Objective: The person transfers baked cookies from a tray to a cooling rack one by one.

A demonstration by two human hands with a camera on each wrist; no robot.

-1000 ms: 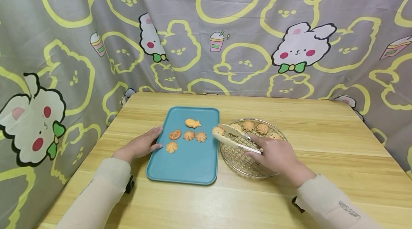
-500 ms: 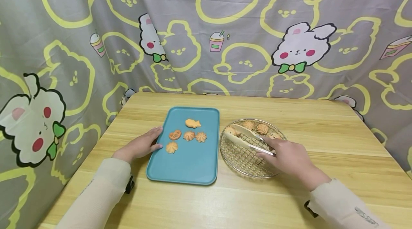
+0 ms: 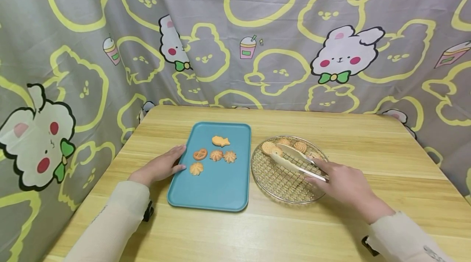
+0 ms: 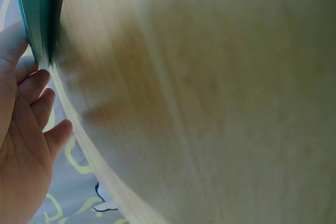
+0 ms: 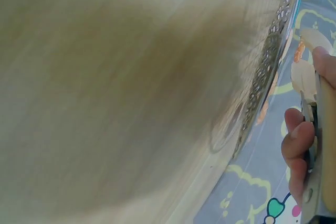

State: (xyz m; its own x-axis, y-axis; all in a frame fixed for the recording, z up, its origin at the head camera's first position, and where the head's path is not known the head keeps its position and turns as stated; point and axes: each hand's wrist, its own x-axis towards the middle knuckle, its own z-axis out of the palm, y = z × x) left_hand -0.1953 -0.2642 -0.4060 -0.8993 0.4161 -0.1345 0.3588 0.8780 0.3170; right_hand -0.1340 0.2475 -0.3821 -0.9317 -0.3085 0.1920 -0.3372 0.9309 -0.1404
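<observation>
My right hand (image 3: 342,182) grips metal tongs with pale tips (image 3: 287,164), their tips over the far left part of the round wire rack (image 3: 274,192). Between the tips is a small cookie (image 3: 276,151); in the right wrist view, an orange-brown bit of that cookie (image 5: 299,52) shows. Just left of the tips, a round cookie (image 3: 267,147) lies on the rack. My left hand (image 3: 162,166) rests against the left rim of the blue tray (image 3: 209,196), fingers extended, thumb at the edge. The left wrist view shows fingertips right at the tray's rim (image 4: 42,14).
The tray bears a fish-shaped cookie (image 3: 220,141), a pretzel-shaped cookie (image 3: 200,154) and several flower-shaped cookies (image 3: 196,168). Toward the rack's back edge lie a swirl cookie (image 3: 300,146) and others. A patterned curtain (image 3: 220,49) hangs behind the wooden table (image 3: 206,237).
The tongs, with a cookie in their tips, have moved right from the tray's right edge to over the rack. My left hand and the tray have stayed in place.
</observation>
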